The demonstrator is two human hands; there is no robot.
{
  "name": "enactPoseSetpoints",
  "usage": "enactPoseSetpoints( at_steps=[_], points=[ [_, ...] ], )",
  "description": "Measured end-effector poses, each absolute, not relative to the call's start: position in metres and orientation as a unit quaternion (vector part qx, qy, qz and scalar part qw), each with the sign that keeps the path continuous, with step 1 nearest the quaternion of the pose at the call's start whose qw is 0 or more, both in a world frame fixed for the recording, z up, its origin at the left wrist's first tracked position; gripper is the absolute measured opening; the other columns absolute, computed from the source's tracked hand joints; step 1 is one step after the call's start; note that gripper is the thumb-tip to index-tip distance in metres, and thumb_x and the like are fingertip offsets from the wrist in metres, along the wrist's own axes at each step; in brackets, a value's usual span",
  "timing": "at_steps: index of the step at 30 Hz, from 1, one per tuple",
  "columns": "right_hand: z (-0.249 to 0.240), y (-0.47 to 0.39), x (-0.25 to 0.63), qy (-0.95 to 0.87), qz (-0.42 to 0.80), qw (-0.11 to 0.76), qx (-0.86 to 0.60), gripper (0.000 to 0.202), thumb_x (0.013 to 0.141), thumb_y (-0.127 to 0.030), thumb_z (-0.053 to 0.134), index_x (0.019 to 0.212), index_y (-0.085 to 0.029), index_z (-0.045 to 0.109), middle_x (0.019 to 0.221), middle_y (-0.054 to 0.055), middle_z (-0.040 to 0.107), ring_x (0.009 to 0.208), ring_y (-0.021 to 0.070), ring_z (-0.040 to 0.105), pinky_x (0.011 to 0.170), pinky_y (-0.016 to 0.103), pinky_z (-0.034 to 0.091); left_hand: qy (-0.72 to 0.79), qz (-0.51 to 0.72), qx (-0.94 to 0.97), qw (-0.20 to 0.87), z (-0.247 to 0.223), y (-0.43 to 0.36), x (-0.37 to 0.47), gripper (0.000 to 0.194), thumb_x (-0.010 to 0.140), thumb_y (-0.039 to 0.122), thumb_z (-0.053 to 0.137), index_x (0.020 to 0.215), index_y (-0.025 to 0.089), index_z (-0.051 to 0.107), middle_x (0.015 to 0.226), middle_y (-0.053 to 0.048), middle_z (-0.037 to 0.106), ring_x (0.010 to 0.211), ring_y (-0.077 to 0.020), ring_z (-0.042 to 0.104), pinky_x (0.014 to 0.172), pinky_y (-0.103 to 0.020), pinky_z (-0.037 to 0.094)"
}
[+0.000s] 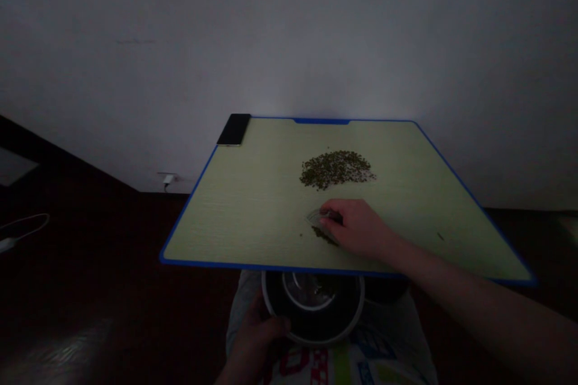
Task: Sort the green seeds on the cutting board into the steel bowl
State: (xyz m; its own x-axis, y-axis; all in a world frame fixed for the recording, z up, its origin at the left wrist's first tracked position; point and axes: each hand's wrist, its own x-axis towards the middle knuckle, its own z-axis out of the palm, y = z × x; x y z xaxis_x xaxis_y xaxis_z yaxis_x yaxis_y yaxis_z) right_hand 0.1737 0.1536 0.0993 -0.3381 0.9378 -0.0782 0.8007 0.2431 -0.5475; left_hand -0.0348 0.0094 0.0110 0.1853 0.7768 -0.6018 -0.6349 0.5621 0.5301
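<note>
My right hand (359,225) is closed around a clear, curved-edged piece (312,217), perhaps plastic, just above the pale green board (235,204). Below its fingers lies a small strip of green-brown grains (324,236). A larger, loosely spread heap of the same grains (334,169) sits farther back on the board. Under the board's near edge, my left hand (264,331) grips the left rim of a dark, round bowl (316,343) with a pale rim. Inside the bowl is a clear round container (293,298), partly hidden by the board.
A black phone (233,130) lies at the board's far left corner. The board's blue edge overhangs the bowl and my lap. Behind stands a plain wall (289,36) with a white plug (168,180) in a socket. A dark stick-like bit (440,236) lies on the right.
</note>
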Motion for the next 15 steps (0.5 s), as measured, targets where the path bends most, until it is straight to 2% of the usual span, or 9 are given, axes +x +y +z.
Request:
enactPoseSetpoints(
  at_steps=[11, 15],
  points=[
    [0.11, 0.143, 0.164, -0.803, 0.343, 0.078, -0.481, 0.024, 0.083, -0.022, 0.06, 0.102, -0.018, 0.074, 0.086, 0.005, 0.075, 0.073, 0.015, 0.063, 0.066, 0.025, 0.041, 0.458, 0.458, 0.091, 0.757, 0.017, 0.01, -0.037, 0.06, 0.05, 0.01, 0.079, 0.108, 0.021, 0.069, 0.103, -0.011, 0.079, 0.109, -0.0385, 0.067, 0.092, -0.048, 0.051],
    [0.113, 0.142, 0.164, -0.816, 0.356, 0.055, -0.453, 0.021, 0.083, -0.022, 0.06, 0.098, -0.018, 0.075, 0.083, 0.004, 0.074, 0.068, 0.0137, 0.062, 0.062, 0.024, 0.039, 0.465, 0.454, 0.085, 0.756, 0.018, 0.011, -0.036, 0.059, 0.051, 0.009, 0.079, 0.108, 0.023, 0.07, 0.102, -0.009, 0.079, 0.107, -0.0371, 0.068, 0.091, -0.047, 0.052]
  ],
)
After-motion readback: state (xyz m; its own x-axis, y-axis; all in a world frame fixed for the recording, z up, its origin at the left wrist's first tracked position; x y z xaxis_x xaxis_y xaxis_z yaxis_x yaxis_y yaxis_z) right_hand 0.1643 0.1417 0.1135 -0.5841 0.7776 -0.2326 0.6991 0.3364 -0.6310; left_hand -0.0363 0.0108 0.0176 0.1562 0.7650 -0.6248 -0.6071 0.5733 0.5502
